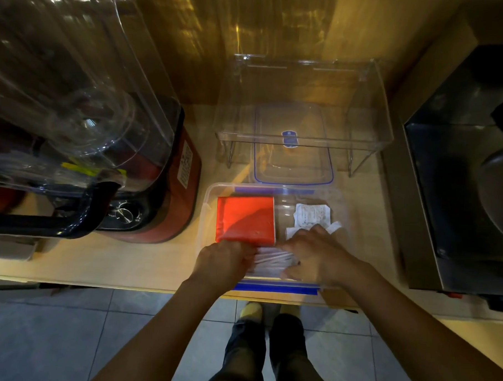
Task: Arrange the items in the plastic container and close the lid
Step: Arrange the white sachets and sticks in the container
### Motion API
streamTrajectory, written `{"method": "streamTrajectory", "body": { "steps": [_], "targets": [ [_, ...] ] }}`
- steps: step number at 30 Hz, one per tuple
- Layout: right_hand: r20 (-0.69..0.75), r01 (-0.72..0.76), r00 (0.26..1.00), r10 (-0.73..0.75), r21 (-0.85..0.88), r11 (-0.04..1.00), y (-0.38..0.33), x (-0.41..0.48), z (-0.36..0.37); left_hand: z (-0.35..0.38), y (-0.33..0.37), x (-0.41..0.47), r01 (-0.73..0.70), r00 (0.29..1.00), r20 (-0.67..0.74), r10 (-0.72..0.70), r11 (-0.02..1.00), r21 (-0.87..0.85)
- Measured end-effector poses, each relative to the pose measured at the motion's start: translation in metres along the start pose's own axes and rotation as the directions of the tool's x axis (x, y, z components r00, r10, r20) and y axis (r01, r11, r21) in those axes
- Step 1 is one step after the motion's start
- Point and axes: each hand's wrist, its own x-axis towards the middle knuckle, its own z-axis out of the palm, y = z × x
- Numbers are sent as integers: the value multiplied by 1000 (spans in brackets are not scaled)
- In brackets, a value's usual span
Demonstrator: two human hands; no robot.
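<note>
An open clear plastic container [212, 194] with blue clips sits at the counter's front edge. Inside it, an orange-red packet [244, 219] lies flat at the left and crumpled white paper slips [311, 216] at the right. Along the near wall lies a clear wrapped bundle of white sticks [271, 261]. My left hand [224, 261] grips the bundle's left end and my right hand [316, 253] presses on its right end, both inside the container. The clear lid [291, 166] with a blue rim lies flat behind the container.
A clear acrylic riser stand [369, 109] straddles the lid's far part. A large red blender [146, 203] with a clear jug fills the left. A dark steel appliance [461, 185] stands at the right. The wall runs behind.
</note>
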Motion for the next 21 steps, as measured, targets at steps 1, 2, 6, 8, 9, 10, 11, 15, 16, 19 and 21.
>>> {"method": "streamTrajectory", "body": {
  "steps": [1,2,6,8,9,10,11,15,16,19,21],
  "targets": [
    [39,0,999,0,-13,1000,2,-2,1,0,0,0,-20,1000,-18,20,1000,14],
    [63,2,998,-1,-11,1000,4,-3,3,0,-1,0,-37,999,-35,38,999,17],
    [8,-12,1000,12,89,996,3,-1,12,1,-3,2,-145,988,37,148,986,-88],
    [-37,-10,999,18,201,979,2,0,13,2,-4,8,-169,965,171,198,971,-171],
    [-72,10,997,7,241,971,1,-1,13,3,-4,12,-169,949,233,214,966,-197],
    [-106,36,994,-8,264,964,0,-2,12,6,-6,16,-141,936,282,210,959,-245],
    [-137,64,990,-27,277,959,1,-3,11,5,-6,18,-95,930,310,196,945,-312],
    [-266,13,964,12,92,996,13,-12,-1,7,-13,27,-86,970,185,159,932,-351],
    [-274,-35,962,24,-36,999,18,-14,-5,6,-10,26,-20,971,214,111,921,-389],
    [-214,-177,970,116,-291,940,32,-19,-14,6,-7,26,-47,961,240,139,935,-352],
    [-155,-210,975,161,-390,896,36,-18,-15,7,-9,27,-70,955,252,155,945,-318]
  ]
}}
